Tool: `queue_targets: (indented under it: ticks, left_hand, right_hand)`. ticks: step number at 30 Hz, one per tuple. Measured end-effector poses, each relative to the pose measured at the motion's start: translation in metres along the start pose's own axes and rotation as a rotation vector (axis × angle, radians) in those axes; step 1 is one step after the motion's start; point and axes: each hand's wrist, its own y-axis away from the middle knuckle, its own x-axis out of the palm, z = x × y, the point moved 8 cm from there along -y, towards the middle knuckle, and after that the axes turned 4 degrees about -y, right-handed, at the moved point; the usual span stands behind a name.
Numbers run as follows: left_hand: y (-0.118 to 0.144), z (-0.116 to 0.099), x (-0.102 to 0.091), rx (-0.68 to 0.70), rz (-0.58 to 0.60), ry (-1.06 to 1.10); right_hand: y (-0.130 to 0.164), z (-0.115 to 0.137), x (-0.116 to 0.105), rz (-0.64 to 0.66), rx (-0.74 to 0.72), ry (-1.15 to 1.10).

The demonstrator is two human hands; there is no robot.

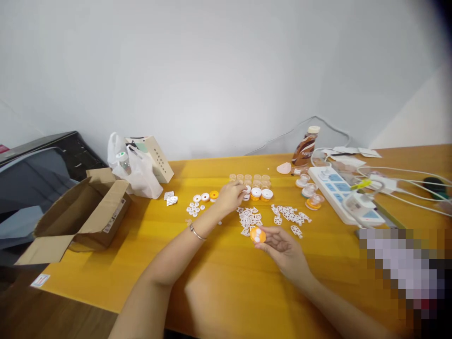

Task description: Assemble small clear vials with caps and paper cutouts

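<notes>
My right hand (287,249) holds a round orange disc (262,238) between thumb and fingers. Small white round pieces (257,234) sit on the disc's face. My left hand (231,197) reaches forward to the row of white-topped round parts (256,192), its fingers pinched at the row's left end. Whatever lies between those fingertips is too small to make out. Below the left hand spreads a pile of white openwork plastic pieces (249,216), with a second pile (289,214) to the right. Clear round cups (257,179) stand in rows behind the white-topped parts.
Small white discs (194,208) and an orange ring (213,194) lie left of my left hand. An open cardboard box (102,221), a white plastic bag (143,176) and foil pieces (172,200) are further left. Rightward are a bottle (304,149), clear-topped assemblies (314,201) and a power strip (332,188) with cables.
</notes>
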Motion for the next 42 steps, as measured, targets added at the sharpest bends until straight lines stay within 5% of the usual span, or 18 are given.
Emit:
queue_targets:
  ticks: [13, 20, 24, 28, 31, 42]
  left_hand:
    - [-0.019, 0.016, 0.027, -0.125, 0.016, -0.026]
    - [-0.004, 0.006, -0.005, -0.126, -0.085, 0.127]
    - [0.034, 0.006, -0.023, -0.186, -0.067, 0.795]
    - [0.083, 0.003, 0.002, -0.467, 0.156, 1.512]
    - [0.106, -0.003, 0.014, -0.569, 0.182, 1.710]
    - [0.110, -0.012, 0.018, -0.436, 0.142, 1.410]
  right_hand:
    - [0.001, 0.001, 0.005, 0.032, 0.034, -0.005]
    - [0.002, 0.000, 0.002, 0.010, 0.049, 0.033]
    - [0.003, 0.001, 0.000, -0.002, 0.054, 0.068]
    - [0.003, 0.000, -0.001, -0.031, 0.069, 0.090]
    - [0.003, -0.001, -0.001, -0.046, 0.088, 0.106]
    - [0.002, -0.007, -0.005, -0.060, 0.077, 0.143]
